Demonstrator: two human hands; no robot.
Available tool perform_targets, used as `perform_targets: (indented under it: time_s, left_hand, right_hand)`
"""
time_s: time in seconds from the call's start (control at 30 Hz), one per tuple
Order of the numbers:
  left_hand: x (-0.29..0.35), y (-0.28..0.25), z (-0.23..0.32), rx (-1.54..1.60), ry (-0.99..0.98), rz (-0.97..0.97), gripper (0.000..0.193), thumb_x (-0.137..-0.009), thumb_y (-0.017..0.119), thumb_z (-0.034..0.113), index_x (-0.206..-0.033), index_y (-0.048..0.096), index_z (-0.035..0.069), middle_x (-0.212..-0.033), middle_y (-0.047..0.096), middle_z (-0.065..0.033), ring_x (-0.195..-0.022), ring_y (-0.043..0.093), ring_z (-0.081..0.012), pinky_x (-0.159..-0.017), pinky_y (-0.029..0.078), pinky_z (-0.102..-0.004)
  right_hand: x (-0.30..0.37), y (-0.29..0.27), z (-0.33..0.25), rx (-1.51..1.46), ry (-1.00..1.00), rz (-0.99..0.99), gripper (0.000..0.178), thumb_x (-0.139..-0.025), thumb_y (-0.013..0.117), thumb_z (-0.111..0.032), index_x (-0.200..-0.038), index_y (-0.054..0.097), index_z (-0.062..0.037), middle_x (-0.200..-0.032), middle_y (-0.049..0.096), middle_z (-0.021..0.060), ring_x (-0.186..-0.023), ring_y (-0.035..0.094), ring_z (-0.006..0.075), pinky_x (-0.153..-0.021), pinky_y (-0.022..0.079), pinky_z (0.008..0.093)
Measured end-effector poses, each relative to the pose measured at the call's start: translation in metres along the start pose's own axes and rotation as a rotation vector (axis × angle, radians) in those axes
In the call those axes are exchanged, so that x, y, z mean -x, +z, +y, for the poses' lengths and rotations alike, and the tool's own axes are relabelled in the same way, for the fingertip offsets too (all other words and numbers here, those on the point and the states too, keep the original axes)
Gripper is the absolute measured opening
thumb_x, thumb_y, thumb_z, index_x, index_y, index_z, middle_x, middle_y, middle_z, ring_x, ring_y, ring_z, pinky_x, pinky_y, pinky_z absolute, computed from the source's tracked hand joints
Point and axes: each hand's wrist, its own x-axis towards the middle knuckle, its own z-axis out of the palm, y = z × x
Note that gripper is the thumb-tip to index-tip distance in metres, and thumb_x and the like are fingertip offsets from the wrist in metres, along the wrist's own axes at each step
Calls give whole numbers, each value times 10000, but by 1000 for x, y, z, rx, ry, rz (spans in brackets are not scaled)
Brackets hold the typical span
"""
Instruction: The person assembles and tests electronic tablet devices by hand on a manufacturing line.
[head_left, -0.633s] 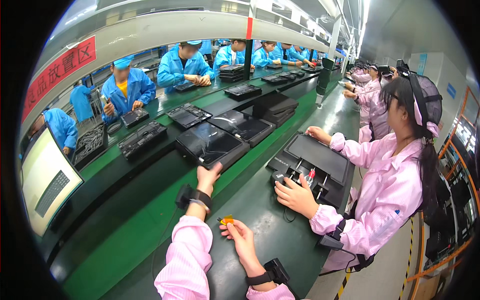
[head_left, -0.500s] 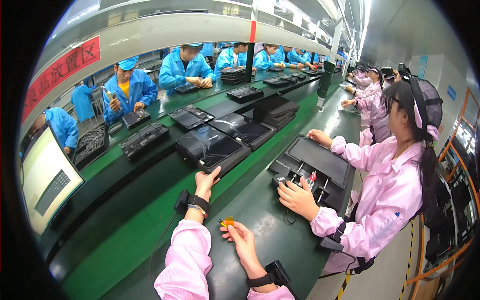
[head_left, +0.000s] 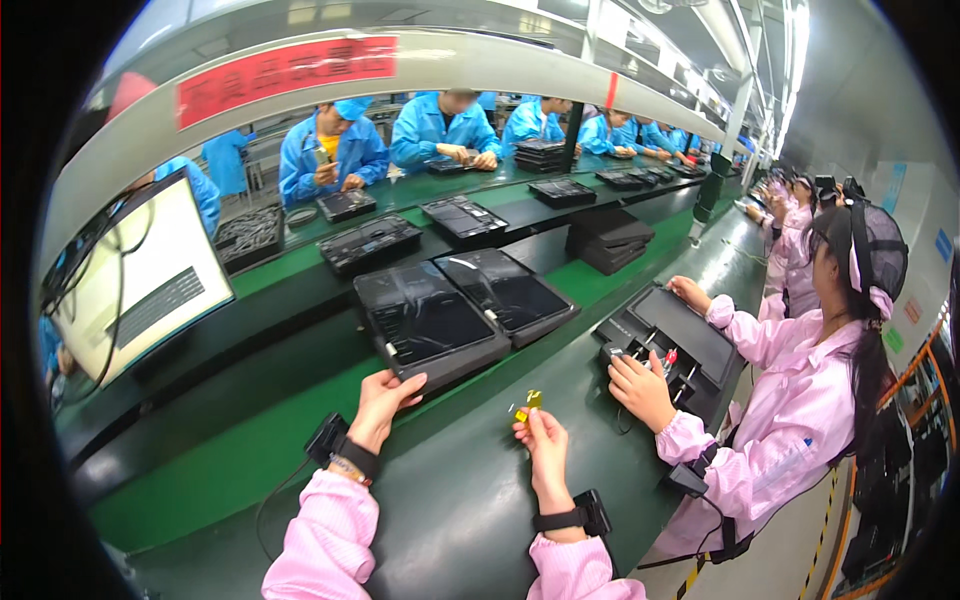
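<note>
My left hand (head_left: 388, 408) is closed on the near edge of a black tray (head_left: 455, 368), its thumb by the corner; the fingers under the edge are partly hidden. In that tray lies a dark, glossy screen panel (head_left: 425, 312) with film on it. A second dark panel (head_left: 505, 288) lies in a tray right beside it. Over the green bench, my right hand (head_left: 545, 440) pinches a small piece of yellow film (head_left: 534, 400) between thumb and fingertips. A tiny whitish bit shows near the film's left side.
A stack of black trays (head_left: 610, 240) stands beyond the panels. Opened device shells (head_left: 370, 243) line the far belt. On the right, a co-worker in pink handles a black fixture (head_left: 670, 340). A monitor (head_left: 150, 285) stands at left; co-workers in blue sit opposite.
My view has turned left. The two panels and their trays now sit apart from the black stack, nearer me. My left hand stays on the tray; my right still pinches the film.
</note>
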Motion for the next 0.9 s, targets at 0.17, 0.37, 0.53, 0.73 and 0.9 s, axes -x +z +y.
perform_targets:
  time_s: [0.17, 0.37, 0.53, 0.73, 0.9]
  left_hand:
    - [109, -84, -3, -64, 18, 142, 267, -755, 745, 115, -879, 596, -68, -763, 605, -78, -681, 613, -138, -610, 548, -236]
    - [242, -139, -11, -58, 30, 234, 235, -778, 713, 80, -924, 589, -57, -802, 602, -80, -710, 619, -155, -659, 552, -263]
    - [348, -165, -33, -94, -74, 272, 280, -788, 698, 69, -1005, 584, -69, -864, 617, -108, -750, 634, -173, -690, 545, -264]
    - [459, -162, -27, -408, -163, 213, 423, -769, 736, 141, -1081, 557, -82, -768, 622, -75, -709, 615, -111, -624, 498, -235]
    - [524, -176, 25, -945, 300, 484, 178, -695, 770, 138, -795, 691, 13, -641, 608, -75, -538, 571, -128, -511, 458, -257]
  right_hand:
    - [1, 5, 9, 28, -48, -6, 252, -939, 512, -258, -873, 608, -34, -613, 490, -41, -515, 406, 21, -466, 308, 165]
    - [35, 10, -8, -2, -83, -139, 200, -935, 513, -233, -865, 574, -56, -581, 365, -88, -477, 304, 2, -442, 219, 168]
    - [145, 23, -30, 171, 71, -435, 207, -929, 520, -253, -863, 582, -67, -597, 408, -81, -503, 331, -6, -449, 232, 162]
    - [277, 18, -30, 300, 280, -813, 213, -925, 533, -253, -841, 596, -68, -764, 578, -38, -621, 438, 4, -521, 327, 166]
    - [327, 16, -21, 267, 304, -951, 215, -933, 529, -209, -854, 585, -17, -792, 595, -14, -723, 494, 38, -645, 394, 197]
